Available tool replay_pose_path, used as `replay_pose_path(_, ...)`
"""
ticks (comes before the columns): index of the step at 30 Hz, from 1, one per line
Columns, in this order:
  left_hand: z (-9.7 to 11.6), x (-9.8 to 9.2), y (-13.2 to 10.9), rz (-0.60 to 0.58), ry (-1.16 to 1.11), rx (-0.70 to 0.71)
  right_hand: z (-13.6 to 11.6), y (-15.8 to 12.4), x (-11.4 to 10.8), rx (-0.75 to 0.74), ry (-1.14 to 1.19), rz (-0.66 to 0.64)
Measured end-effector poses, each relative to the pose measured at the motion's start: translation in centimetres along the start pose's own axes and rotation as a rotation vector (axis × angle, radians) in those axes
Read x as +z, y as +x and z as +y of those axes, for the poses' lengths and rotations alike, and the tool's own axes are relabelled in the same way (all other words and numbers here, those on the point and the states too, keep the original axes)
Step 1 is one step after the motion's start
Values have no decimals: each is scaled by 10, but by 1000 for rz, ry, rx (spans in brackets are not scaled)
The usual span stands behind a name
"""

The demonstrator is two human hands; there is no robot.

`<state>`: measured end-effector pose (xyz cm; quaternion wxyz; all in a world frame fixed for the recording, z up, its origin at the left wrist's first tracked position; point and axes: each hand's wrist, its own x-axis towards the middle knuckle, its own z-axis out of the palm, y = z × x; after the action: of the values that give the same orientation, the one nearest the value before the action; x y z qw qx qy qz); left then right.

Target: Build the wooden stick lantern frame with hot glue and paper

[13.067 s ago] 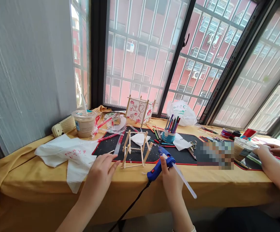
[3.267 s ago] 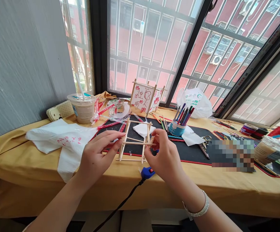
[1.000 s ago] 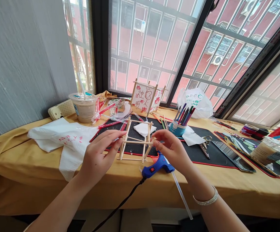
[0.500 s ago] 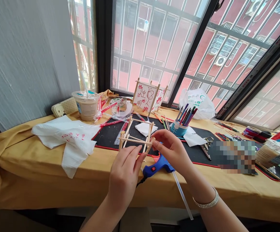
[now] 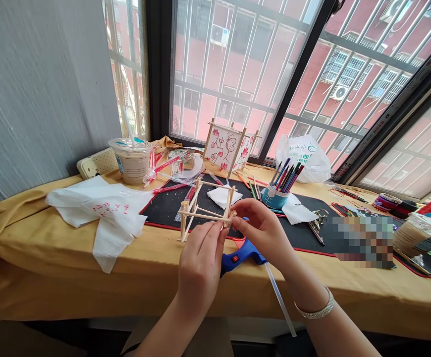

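Note:
A frame of thin wooden sticks [image 5: 200,206] stands at the front edge of a black mat [image 5: 171,206]. My left hand [image 5: 201,258] reaches up from below, its fingertips pressed to the frame's near right side. My right hand [image 5: 263,230] pinches the frame's right corner with thumb and forefinger. A blue glue gun [image 5: 243,253] lies on the yellow cloth just below my hands, with a clear glue stick [image 5: 280,300] poking out over the table's edge and a black cord hanging down.
White napkins [image 5: 100,210] lie to the left, an iced drink cup [image 5: 131,159] behind them. A finished paper lantern [image 5: 227,148], a cup of coloured pens [image 5: 275,196] and a white bag [image 5: 302,158] stand near the window. Scissors, tape rolls and another cup crowd the right.
My left hand has shifted from the frame's left side to its near right side. The frame has turned and tilted a little. The glue gun lies where it was.

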<state>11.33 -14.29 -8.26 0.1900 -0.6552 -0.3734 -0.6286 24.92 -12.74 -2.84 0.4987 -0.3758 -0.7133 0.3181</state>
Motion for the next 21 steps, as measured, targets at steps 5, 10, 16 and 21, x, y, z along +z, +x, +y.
replay_pose_path(5,-1,2,-1,24,45,68,1,-1,0,12,29,17)
replay_pose_path(10,-2,5,-3,22,65,106,0,0,2,52,52,64)
replay_pose_path(16,-1,4,-2,35,88,104,0,-1,3,79,96,80)
replay_pose_path(21,4,6,0,34,70,65,0,-1,5,97,112,101)
